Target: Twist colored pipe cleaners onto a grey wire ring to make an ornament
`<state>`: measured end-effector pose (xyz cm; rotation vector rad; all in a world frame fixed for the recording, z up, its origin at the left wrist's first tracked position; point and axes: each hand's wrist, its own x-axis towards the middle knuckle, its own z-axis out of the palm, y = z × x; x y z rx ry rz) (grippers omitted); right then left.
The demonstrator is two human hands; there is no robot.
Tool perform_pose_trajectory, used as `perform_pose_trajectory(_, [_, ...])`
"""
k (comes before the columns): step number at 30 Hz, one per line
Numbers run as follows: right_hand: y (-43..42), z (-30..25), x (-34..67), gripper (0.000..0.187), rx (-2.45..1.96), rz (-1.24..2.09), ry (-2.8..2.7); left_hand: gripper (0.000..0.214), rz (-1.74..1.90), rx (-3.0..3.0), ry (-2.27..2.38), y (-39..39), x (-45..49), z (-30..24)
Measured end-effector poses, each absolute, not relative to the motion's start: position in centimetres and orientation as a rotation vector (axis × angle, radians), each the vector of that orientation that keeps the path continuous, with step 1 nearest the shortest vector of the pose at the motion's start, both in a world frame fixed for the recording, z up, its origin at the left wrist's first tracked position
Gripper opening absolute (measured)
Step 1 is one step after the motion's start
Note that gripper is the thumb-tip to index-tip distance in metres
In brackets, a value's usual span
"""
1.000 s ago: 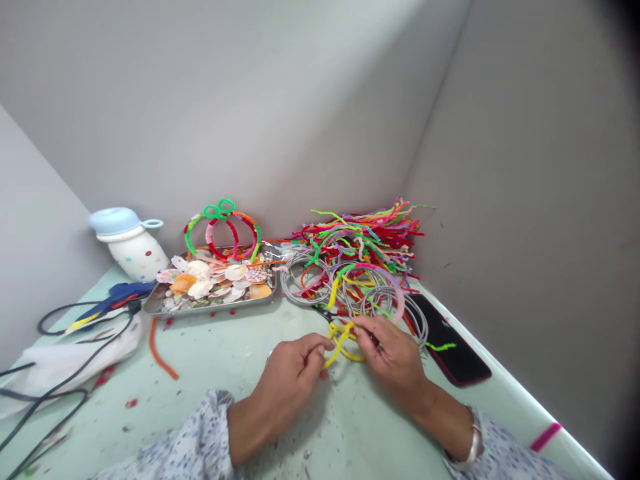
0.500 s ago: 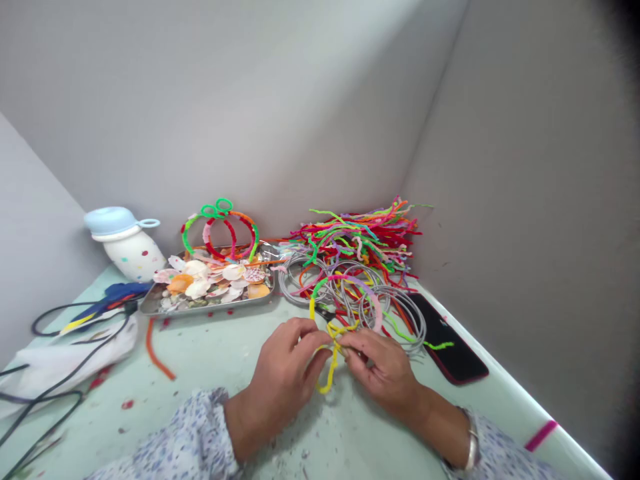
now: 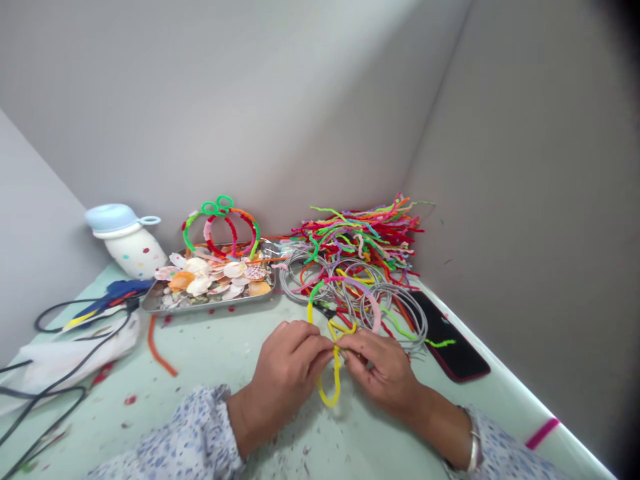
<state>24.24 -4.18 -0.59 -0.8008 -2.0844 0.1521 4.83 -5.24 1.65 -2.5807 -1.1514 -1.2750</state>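
Between my two hands is a yellow pipe cleaner [image 3: 330, 402], bent into one loop that hangs below the fingertips and a smaller loop above them. My left hand [image 3: 290, 373] pinches it from the left with thumb and forefinger. From the right, my right hand [image 3: 383, 373] pinches it too, and the fingertips of both hands nearly meet. Rising behind my hands is an arched headband [image 3: 375, 307] wrapped in green, pink, lilac and yellow fuzzy stems; its lower ends are hidden by my hands. Whether the yellow loops are joined to it I cannot tell.
A metal tray [image 3: 200, 308] of shells holds finished-looking fuzzy hoops [image 3: 235, 233]. Behind my hands lie wire coils [image 3: 420, 320], pliers [image 3: 327, 310] and a pile of pipe cleaners [image 3: 365, 233]. A phone [image 3: 450, 347] lies right; a bottle [image 3: 133, 250] and cables [image 3: 55, 387] are left.
The lower yellow loop has become longer and narrower and hangs further down. The upper loop has changed shape slightly, and my fingertips have come closer together.
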Motion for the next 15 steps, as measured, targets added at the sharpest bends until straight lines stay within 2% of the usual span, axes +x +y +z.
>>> perform_pose_trajectory(15, [-4.30,-0.36,24.37,0.016,-0.746,0.049,-2.132,0.008,-1.349,-2.800,-1.381,-5.63,4.93,2.13])
